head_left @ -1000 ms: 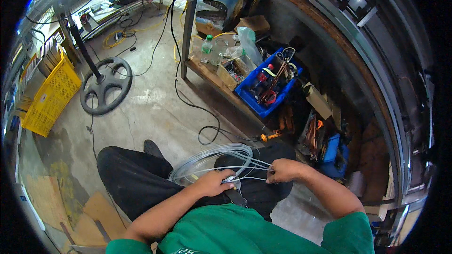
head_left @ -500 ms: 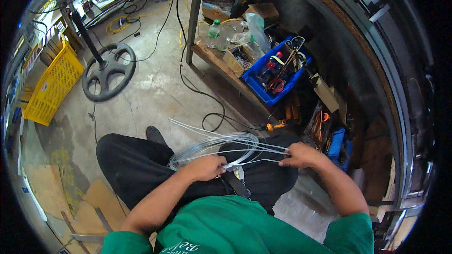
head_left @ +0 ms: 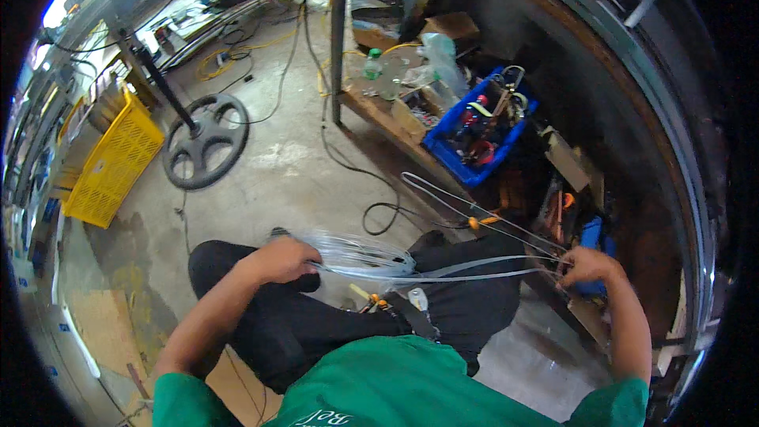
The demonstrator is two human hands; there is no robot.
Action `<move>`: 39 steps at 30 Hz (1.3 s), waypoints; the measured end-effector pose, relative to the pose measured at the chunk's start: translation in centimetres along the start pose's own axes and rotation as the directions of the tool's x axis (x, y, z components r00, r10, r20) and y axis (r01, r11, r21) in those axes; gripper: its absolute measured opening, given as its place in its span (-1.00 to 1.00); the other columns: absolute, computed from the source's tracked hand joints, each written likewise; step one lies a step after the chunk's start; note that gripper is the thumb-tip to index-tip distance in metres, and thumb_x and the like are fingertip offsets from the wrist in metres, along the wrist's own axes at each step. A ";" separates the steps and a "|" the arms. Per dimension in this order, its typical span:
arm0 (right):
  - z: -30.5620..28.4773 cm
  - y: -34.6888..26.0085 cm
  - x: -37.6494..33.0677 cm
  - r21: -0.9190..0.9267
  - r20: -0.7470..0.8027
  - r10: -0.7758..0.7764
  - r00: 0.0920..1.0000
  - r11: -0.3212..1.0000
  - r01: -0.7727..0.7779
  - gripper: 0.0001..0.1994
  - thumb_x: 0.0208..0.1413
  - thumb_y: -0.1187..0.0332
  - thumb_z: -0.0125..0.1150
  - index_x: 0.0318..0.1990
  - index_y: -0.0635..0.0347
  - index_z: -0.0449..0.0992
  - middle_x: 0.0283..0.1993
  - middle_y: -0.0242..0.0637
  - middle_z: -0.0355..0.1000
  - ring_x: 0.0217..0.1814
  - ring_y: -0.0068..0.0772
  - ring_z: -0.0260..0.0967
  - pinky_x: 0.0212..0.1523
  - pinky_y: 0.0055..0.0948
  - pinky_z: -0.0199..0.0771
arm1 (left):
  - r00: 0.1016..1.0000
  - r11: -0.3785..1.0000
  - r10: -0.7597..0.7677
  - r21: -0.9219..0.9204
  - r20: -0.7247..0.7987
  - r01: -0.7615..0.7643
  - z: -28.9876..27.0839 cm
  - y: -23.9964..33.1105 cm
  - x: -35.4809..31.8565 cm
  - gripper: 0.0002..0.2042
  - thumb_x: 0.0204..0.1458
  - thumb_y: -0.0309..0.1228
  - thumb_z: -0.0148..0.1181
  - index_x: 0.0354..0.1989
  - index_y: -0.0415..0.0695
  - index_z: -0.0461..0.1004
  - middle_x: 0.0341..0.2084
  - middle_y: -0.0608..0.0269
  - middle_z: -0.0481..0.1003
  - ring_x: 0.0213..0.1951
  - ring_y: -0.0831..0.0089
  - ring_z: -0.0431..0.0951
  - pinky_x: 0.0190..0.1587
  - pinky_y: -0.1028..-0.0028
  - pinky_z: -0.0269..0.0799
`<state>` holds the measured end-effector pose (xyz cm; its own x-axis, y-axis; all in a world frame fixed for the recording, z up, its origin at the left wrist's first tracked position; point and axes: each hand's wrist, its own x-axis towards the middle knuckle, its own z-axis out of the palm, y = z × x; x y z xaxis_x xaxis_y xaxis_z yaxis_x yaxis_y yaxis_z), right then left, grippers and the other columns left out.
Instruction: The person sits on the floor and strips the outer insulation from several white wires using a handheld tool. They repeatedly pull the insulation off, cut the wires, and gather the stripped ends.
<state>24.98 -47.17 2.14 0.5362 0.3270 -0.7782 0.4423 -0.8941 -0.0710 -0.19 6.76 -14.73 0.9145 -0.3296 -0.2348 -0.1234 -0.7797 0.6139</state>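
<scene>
A loose coil of silvery wire (head_left: pixel 360 255) is stretched out above my lap. My left hand (head_left: pixel 283 259) is closed around the left end of the coil. My right hand (head_left: pixel 589 266), out to the right past my knee, pinches several strands of the wire. Between the two hands the strands run nearly straight. From my right hand a long narrow loop of the same wire sticks out to the far left, over the floor. Below the coil, at my waist, lies a small thing with orange parts (head_left: pixel 378 300), too blurred to name.
A wooden shelf (head_left: pixel 379 115) at the far right bears a blue crate (head_left: pixel 447 160) of tools and a green-capped bottle (head_left: pixel 372 65). A black cable crosses the floor. At the left stand a yellow basket (head_left: pixel 118 162) and a black wheel-shaped base (head_left: pixel 207 142) with a post.
My hands have moved apart, the left to the left, the right to the right. The wire between them is drawn longer, and a loop now extends from the right hand.
</scene>
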 end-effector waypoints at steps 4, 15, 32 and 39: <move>2.4 -0.5 0.6 -0.032 0.057 0.091 0.994 0.996 -0.089 -0.59 -0.27 0.11 0.48 -0.28 0.19 0.63 -0.42 -0.21 0.55 -0.38 -0.37 0.47 -0.30 -0.29 0.44 | 0.982 0.998 0.009 -0.068 0.189 0.004 1.2 -0.9 -0.5 -0.75 -0.01 -0.27 0.25 -0.18 -0.08 0.57 -0.33 0.07 0.59 -0.23 0.04 0.56 -0.20 0.14 0.42; 5.6 0.1 -0.5 -0.047 0.023 -0.081 0.996 0.996 0.082 -0.60 -0.09 0.03 0.26 -0.36 0.26 0.59 -0.41 0.04 0.51 -0.37 0.00 0.48 -0.33 -0.11 0.43 | 0.964 0.968 -0.103 -0.248 -0.246 0.040 -3.0 7.2 1.3 -0.59 -0.06 -0.14 0.31 -0.13 -0.18 0.52 -0.19 0.04 0.56 -0.11 0.06 0.54 -0.03 0.20 0.41; 2.1 -0.5 -8.5 -0.082 -0.106 0.069 0.992 0.994 -0.077 -0.58 0.10 -0.04 0.16 -0.32 0.21 0.60 -0.37 0.04 0.50 -0.26 0.12 0.45 -0.24 -0.06 0.38 | 0.896 0.948 0.301 -0.201 0.327 -0.245 5.4 17.9 14.0 -0.72 0.12 -0.12 0.09 -0.24 -0.09 0.48 -0.50 0.08 0.56 -0.40 0.01 0.56 -0.33 0.12 0.43; 1.8 -0.5 -7.4 -0.022 -0.048 0.017 0.999 1.000 -0.018 -0.53 0.13 -0.07 0.12 -0.31 0.24 0.59 -0.40 0.05 0.50 -0.30 0.15 0.45 -0.27 -0.03 0.40 | 0.945 0.948 0.230 -0.272 0.232 -0.164 4.7 16.2 12.6 -0.66 0.17 -0.05 0.04 -0.29 -0.12 0.45 -0.53 0.00 0.52 -0.41 -0.05 0.53 -0.35 0.10 0.39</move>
<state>19.52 -49.72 6.79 0.5773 0.3263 -0.7485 0.4484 -0.8928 -0.0434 7.53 -12.48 -11.30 0.7467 -0.6142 -0.2554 -0.1620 -0.5403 0.8258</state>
